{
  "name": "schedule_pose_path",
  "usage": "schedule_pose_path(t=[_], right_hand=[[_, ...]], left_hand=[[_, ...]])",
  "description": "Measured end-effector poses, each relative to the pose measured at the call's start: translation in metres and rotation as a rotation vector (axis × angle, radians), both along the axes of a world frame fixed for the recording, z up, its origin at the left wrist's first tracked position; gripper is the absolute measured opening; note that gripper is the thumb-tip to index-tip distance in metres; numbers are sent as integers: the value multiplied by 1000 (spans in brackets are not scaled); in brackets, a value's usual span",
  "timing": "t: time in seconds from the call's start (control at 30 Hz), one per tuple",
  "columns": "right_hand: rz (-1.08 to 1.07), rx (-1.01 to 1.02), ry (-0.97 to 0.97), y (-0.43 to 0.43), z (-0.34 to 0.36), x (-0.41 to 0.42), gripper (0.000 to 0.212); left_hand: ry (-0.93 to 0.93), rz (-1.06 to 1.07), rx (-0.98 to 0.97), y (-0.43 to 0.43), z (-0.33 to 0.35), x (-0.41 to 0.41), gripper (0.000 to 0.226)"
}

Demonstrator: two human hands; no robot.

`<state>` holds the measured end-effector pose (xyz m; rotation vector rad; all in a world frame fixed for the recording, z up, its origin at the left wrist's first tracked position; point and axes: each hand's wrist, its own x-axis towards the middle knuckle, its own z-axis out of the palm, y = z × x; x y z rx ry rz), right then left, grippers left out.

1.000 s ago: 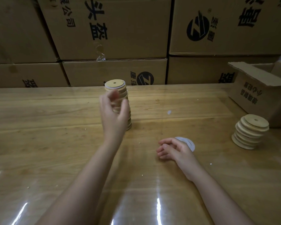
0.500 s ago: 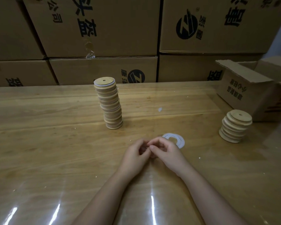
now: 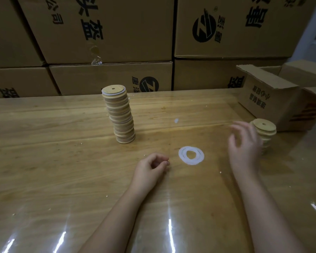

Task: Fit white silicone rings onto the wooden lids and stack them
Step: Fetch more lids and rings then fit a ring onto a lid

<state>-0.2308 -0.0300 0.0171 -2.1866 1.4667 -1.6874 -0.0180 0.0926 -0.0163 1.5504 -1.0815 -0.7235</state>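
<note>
A tall, slightly leaning stack of wooden lids with white rings fitted stands mid-table. A shorter stack of wooden lids sits at the right, partly hidden behind my right hand. That hand is blurred, raised just left of the short stack with its fingers spread and nothing in it. White silicone rings lie flat on the table between my hands. My left hand rests on the table left of the rings, fingers loosely curled, holding nothing that I can see.
An open cardboard box stands at the right behind the short stack. A wall of large cartons lines the table's far edge. The wooden table has a glossy transparent cover.
My hands were together near the rings; the right hand has swung right toward the short stack, and the left hand has stayed on the table.
</note>
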Motion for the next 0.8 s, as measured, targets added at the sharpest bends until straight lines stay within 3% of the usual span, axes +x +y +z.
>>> schedule_pose_path(t=[0.07, 0.2, 0.43, 0.6, 0.8], right_hand=[[-154, 56, 36, -8, -2, -23, 32], [-266, 196, 42, -20, -6, -44, 48], [-250, 357, 298, -39, 1, -51, 56], [-254, 268, 325, -39, 4, -52, 44], [-126, 35, 208, -23, -4, -38, 36]], left_hand=[[6, 1, 1, 0, 0, 0, 20], [23, 6, -7, 0, 1, -1, 21], [35, 1, -18, 0, 0, 0, 20], [40, -4, -26, 0, 1, -1, 19], [59, -7, -22, 1, 1, -2, 17]])
